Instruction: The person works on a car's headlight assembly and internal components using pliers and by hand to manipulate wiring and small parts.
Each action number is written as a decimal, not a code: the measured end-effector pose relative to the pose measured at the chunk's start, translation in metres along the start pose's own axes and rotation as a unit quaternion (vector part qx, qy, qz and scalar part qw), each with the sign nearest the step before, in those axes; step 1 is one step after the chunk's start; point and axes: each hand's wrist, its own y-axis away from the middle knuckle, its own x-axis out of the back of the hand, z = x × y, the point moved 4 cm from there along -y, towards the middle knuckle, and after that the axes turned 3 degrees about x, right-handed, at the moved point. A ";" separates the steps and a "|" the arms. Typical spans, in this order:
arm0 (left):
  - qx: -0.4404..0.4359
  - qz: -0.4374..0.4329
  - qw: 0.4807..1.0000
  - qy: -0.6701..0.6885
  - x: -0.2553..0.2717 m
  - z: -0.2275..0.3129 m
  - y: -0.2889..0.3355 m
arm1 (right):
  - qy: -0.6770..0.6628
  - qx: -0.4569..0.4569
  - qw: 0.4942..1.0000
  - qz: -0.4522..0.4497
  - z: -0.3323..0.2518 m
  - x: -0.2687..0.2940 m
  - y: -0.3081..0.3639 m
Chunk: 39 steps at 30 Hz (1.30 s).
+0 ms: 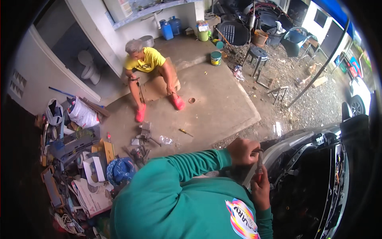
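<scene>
My right hand (261,189) is wrapped round the red handle of a hand tool (260,162) with a grey metal upper part. That metal end points up, away from me, and its exact kind is unclear. Beside the tip, my left hand (243,151) is closed with its fingers bent toward the tool. What the left fingers pinch, if anything, is too small to make out. Both hands are above the edge of a grey vehicle panel (274,153), next to the dark, exposed interior of the vehicle (298,179).
A person (151,63) in a yellow shirt sits low on the concrete slab (223,99). On the floor lie a yellow-handled screwdriver (185,132) and metal parts (145,129). Boxes, bags and scrap (91,191) crowd the left. A stool (256,55) stands on gravel.
</scene>
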 end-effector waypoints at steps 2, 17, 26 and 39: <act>-0.004 0.009 1.000 -0.014 0.000 -0.008 0.002 | -0.006 -0.005 1.000 -0.006 -0.003 -0.002 -0.005; 0.174 -0.057 0.951 0.249 0.007 -0.021 0.011 | 0.004 0.001 0.999 -0.039 -0.038 -0.008 -0.014; 0.262 -0.268 0.815 0.443 -0.007 -0.007 -0.011 | 0.029 0.015 0.999 -0.007 -0.069 0.017 0.007; 0.168 -0.330 0.729 0.576 -0.019 0.017 -0.031 | -0.105 0.013 0.990 -0.096 -0.088 0.031 0.032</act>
